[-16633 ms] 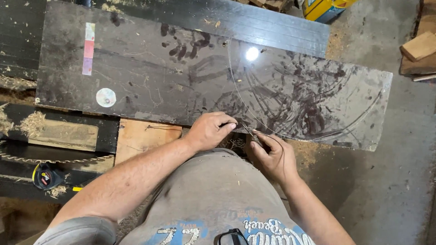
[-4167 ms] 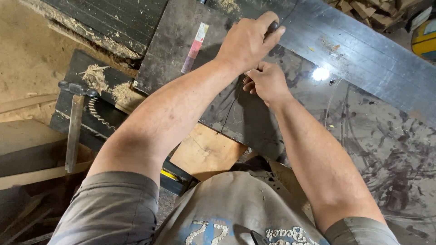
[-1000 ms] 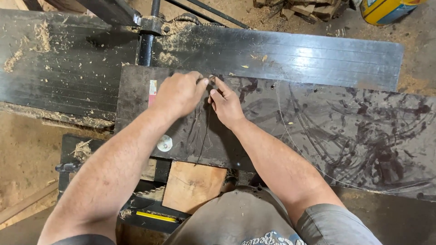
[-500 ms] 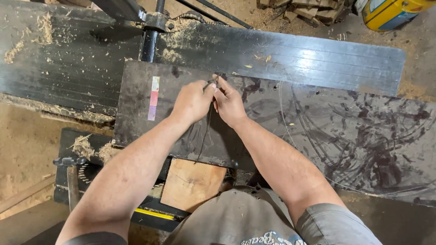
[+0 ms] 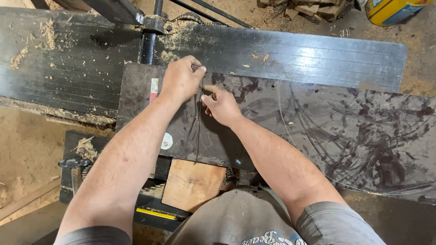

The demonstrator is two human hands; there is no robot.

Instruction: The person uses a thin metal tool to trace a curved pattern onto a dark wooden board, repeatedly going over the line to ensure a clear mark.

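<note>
- Sawdust floor [image 5: 27, 149] all round, sandy and littered; wood offcuts [image 5: 313, 9] and a yellow tub [image 5: 393, 10] up at the far edge.
- Long black ribbed machine bed [image 5: 290, 56] across the top, shavings scattered on it; dark post [image 5: 148, 43] rising just left of the grip.
- Dark scuffed sheet [image 5: 345, 131] lying over the bed, covered in curved scratch marks; white round sticker [image 5: 166, 141] and striped label [image 5: 154, 90] below and left of the grip.
- Left hand [image 5: 180, 81] fisted at the sheet's far edge, thumb and forefinger pinched on a small dark tool [image 5: 196, 68] that barely shows; kind of tool not clear.
- Right hand [image 5: 221, 105] just beside it, fingertips [image 5: 208, 88] pressed down on the sheet, nothing visibly gripped.
- Thin dark line [image 5: 198, 127] running from under the grip toward the near edge of the sheet; scored or drawn, cannot tell.
- Compared with half a second back: left hand shifted up to the far edge, right hand dropped slightly below it; before that both sat closer together, further from the edge.
- Reads as the marking stroke reaching, or restarting at, the far end of the line.
- Bare wood block [image 5: 193, 183] under the near edge, directly below the grip; yellow-striped tape measure [image 5: 152, 213] lower left.
</note>
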